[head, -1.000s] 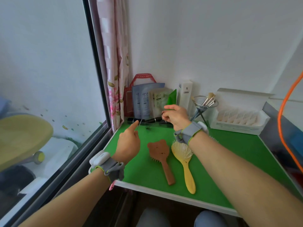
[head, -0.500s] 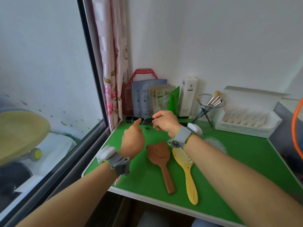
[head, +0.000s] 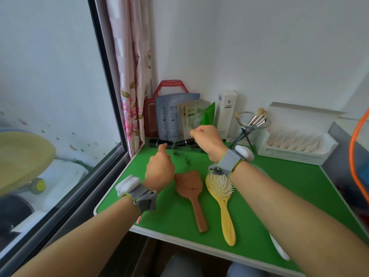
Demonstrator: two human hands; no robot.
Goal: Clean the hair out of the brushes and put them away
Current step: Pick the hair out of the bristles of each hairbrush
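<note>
Green counter (head: 169, 220), beyond the brown brush (head: 190, 188) left hand (head: 159, 170) fingers pinching a thin pin (head: 172, 148), right hand (head: 207, 141) fingers curled, contents hidden, white brush (head: 279, 250) mostly behind forearm

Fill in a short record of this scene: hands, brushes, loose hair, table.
left hand: grips a thin metal pick
right hand: fingers curled, contents unseen
brown brush: bristles down on green table
yellow brush: bristles up, beside brown brush
white brush: mostly hidden under right arm
loose hair: on table beyond the brushes
</note>
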